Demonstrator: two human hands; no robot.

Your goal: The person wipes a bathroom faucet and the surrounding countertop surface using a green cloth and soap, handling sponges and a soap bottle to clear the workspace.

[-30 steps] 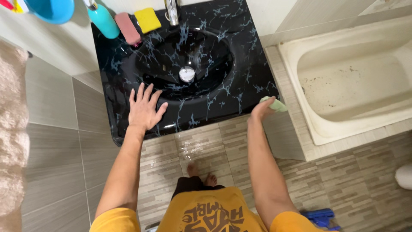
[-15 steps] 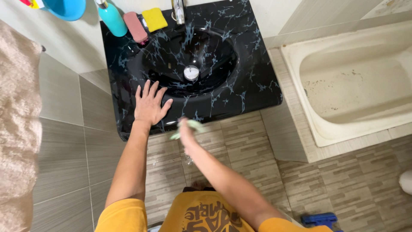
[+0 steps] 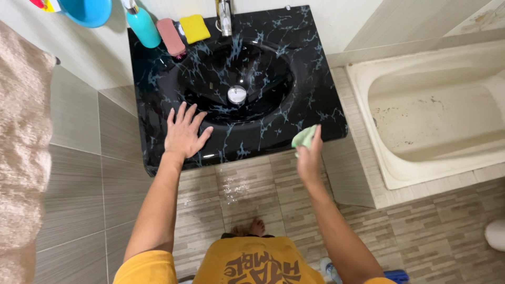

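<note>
Head view: looking straight down on a person in a yellow shirt at a black marbled washbasin (image 3: 315,89).
Floor (image 3: 247,189): wet patch on the tiles at 6 o'clock of the basin, bare toes just below it.
Right hand (image 3: 309,158): fingers closed around a green cloth (image 3: 305,137), pressed against the basin's front edge toward its 4 o'clock corner.
Left hand (image 3: 184,134): flat on the rim at 8 o'clock, fingers spread wide, holding nothing.
Risk: bare feet beside the wet tiles could slip, I judge; weight leaned on the glossy rim could slide.
Drain plug (image 3: 236,94): centre of the bowl.
Tap (image 3: 225,13): 12 o'clock.
Rear ledge: yellow sponge (image 3: 194,27), pink block (image 3: 171,36), teal bottle (image 3: 142,25), from 11 toward 10 o'clock, crowding that corner.
Bathtub (image 3: 368,131): 3 o'clock, soiled floor.
Towel (image 3: 21,158): 9 o'clock.
</note>
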